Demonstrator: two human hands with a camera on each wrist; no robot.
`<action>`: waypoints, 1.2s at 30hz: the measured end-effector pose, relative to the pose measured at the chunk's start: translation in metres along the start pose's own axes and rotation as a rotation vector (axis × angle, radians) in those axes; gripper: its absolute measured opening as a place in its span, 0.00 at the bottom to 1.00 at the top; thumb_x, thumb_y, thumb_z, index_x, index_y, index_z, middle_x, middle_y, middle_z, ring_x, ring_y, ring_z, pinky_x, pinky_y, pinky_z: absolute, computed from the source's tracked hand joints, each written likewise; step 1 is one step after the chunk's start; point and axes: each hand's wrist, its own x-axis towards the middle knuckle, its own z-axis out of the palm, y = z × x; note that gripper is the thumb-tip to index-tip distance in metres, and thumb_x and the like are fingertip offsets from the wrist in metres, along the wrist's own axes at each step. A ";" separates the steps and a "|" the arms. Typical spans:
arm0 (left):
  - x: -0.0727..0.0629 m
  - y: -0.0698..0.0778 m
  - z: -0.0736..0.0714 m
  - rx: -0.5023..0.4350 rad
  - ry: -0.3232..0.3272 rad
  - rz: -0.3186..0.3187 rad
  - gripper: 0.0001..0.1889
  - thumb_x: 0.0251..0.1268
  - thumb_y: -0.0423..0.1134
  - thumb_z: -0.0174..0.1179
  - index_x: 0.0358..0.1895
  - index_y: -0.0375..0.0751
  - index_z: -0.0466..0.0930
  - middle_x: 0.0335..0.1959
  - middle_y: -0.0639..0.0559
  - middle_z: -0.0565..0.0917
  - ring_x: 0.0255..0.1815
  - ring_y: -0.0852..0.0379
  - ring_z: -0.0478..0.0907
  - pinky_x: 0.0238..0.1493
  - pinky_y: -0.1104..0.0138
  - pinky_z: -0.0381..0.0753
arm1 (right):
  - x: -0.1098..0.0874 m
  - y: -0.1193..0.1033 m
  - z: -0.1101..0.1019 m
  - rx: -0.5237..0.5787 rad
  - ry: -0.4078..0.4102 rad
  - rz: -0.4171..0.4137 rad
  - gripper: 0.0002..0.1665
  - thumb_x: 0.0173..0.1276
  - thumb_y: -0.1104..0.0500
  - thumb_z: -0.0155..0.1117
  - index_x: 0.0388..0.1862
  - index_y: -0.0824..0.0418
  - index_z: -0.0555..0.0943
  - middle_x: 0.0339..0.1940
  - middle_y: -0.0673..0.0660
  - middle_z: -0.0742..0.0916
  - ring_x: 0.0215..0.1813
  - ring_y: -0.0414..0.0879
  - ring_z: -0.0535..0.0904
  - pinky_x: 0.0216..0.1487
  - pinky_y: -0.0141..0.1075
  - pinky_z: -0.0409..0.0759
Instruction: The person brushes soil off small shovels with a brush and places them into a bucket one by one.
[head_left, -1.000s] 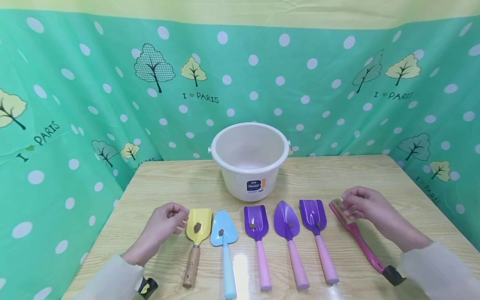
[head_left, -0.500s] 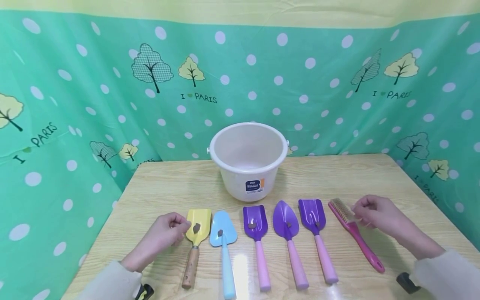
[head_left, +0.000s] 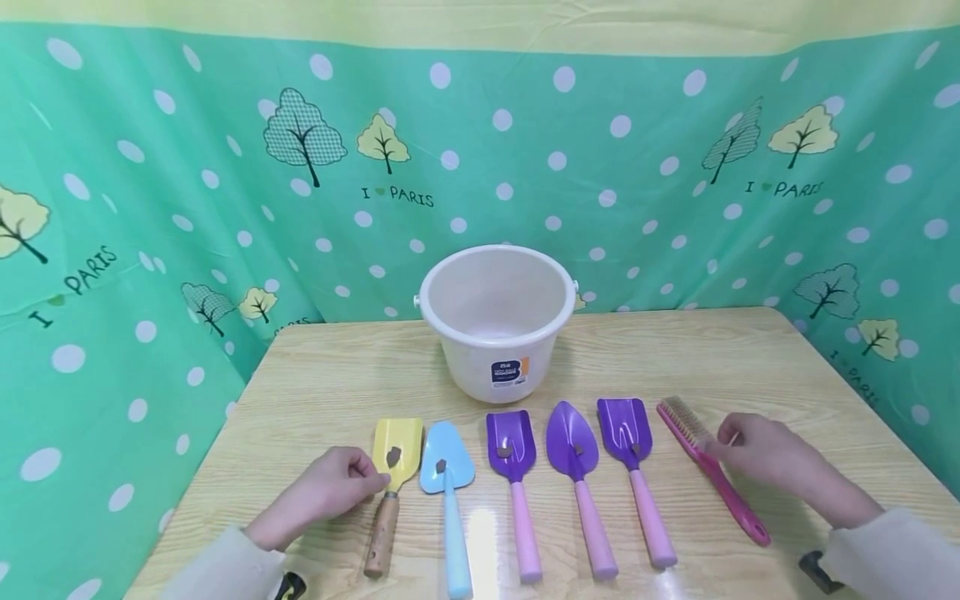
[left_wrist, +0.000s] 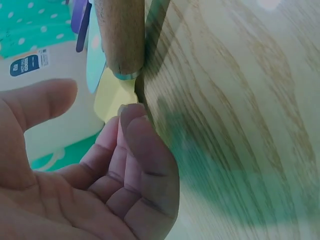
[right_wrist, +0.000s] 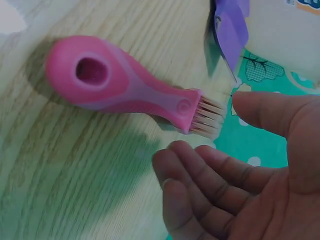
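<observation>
My left hand point(head_left: 337, 483) is beside the yellow shovel point(head_left: 406, 440), with fingertips overlapping the base of its blade in the head view. In the left wrist view a gap separates the thumb point(left_wrist: 50, 100) from the loosely bent fingers, and the shovel's wooden handle point(left_wrist: 120, 35) lies beyond them. Near the pink brush point(head_left: 723, 490) at the right is my right hand point(head_left: 772, 454), its fingertips at the neck where bristles meet handle. From the right wrist, the thumb point(right_wrist: 260, 112) and fingers stand apart, nothing between them. The brush handle point(right_wrist: 130, 82) lies on the table.
A white bucket point(head_left: 480, 362) stands at the back middle. Between my hands lie a light blue trowel point(head_left: 453, 533) and three purple-bladed tools with pink handles: a shovel point(head_left: 512, 437), a pointed trowel point(head_left: 572, 433) and another shovel point(head_left: 626, 425). A green dotted curtain point(head_left: 480, 167) hangs behind the table.
My right hand has moved from over the brush's bristles back toward its handle, lower in the head view. My left hand has shifted down along the yellow shovel toward its handle. The tools stay put.
</observation>
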 end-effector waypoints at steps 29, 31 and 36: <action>-0.009 -0.008 0.014 0.049 -0.207 -0.003 0.22 0.57 0.52 0.65 0.14 0.42 0.74 0.08 0.54 0.75 0.08 0.64 0.70 0.13 0.70 0.74 | 0.002 0.001 0.027 -0.126 -0.001 0.058 0.18 0.60 0.47 0.64 0.29 0.60 0.73 0.22 0.52 0.75 0.23 0.46 0.70 0.23 0.38 0.67; -0.008 -0.008 0.015 0.050 -0.199 0.007 0.22 0.56 0.52 0.65 0.13 0.42 0.73 0.07 0.54 0.75 0.07 0.64 0.70 0.12 0.70 0.73 | 0.002 0.000 0.027 -0.126 0.004 0.059 0.17 0.60 0.48 0.64 0.29 0.60 0.73 0.21 0.52 0.75 0.23 0.45 0.70 0.22 0.38 0.67; -0.007 -0.007 0.018 0.053 -0.194 0.002 0.22 0.56 0.51 0.65 0.12 0.42 0.73 0.07 0.54 0.75 0.07 0.64 0.71 0.12 0.70 0.74 | 0.002 -0.002 0.029 -0.118 0.004 0.066 0.16 0.62 0.49 0.64 0.29 0.60 0.74 0.21 0.52 0.75 0.23 0.45 0.70 0.22 0.38 0.67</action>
